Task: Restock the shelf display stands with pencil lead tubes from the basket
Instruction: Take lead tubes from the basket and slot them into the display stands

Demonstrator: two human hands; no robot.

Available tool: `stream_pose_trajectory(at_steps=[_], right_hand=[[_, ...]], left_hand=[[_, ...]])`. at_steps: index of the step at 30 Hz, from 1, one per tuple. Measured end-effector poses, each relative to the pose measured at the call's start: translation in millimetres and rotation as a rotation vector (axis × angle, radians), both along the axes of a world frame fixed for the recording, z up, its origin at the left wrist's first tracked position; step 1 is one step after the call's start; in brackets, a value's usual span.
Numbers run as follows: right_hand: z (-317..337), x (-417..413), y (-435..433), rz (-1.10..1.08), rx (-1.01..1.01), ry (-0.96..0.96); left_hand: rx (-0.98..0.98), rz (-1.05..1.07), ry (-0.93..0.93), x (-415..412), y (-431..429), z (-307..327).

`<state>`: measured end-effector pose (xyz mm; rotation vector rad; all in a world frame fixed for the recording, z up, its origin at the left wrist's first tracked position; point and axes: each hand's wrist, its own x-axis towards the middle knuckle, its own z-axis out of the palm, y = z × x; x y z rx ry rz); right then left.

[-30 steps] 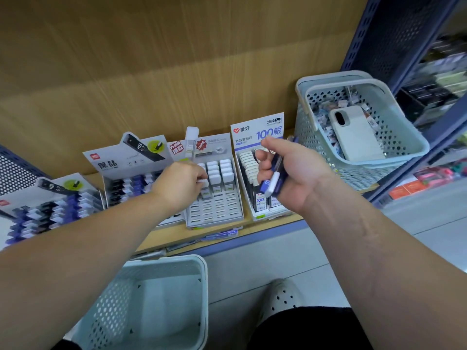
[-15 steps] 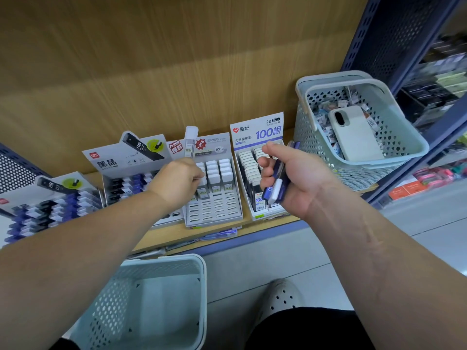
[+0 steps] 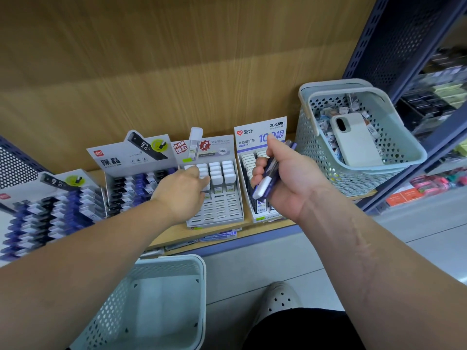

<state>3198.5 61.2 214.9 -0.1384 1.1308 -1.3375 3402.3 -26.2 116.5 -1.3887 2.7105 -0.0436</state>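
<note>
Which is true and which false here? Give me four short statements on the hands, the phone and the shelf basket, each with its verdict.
The right hand grips a bundle of lead tubes. True.
The phone lies in the floor basket. False: it lies in the shelf basket.
The left hand is at the grey stand. True.
The shelf basket sits left of the stands. False: it sits to their right.

The left hand (image 3: 180, 192) has advanced slightly. Its thumb now extends forward over the white-capped tubes (image 3: 228, 173) in the left columns of the middle display stand (image 3: 217, 210).
</note>
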Motion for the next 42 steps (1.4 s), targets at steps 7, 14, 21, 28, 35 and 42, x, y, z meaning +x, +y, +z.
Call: stream_pose_trajectory(at_steps=[7,14,21,28,35,42], right_hand=[[0,26,-2,0.007,0.010,0.065],[-1,51,-7,0.089,-0.023,0.157],[-11,60,-11,0.200,0.023,0.388],[-11,53,-6,0.287,0.059,0.454],[-16,31,-3,0.225,0.116,0.416],[-17,14,0,0.125,0.162,0.442]], left_hand=[[0.386,0.245,0.995,-14,60,55],[0.851,0.622,1.405,-28,101,92],[1.003,0.710,1.493,-11,101,89],[0.808,0.737,1.484,-5,93,87],[0.647,0.809,1.572,4,66,80],[0.308,0.559,1.105,11,23,61]])
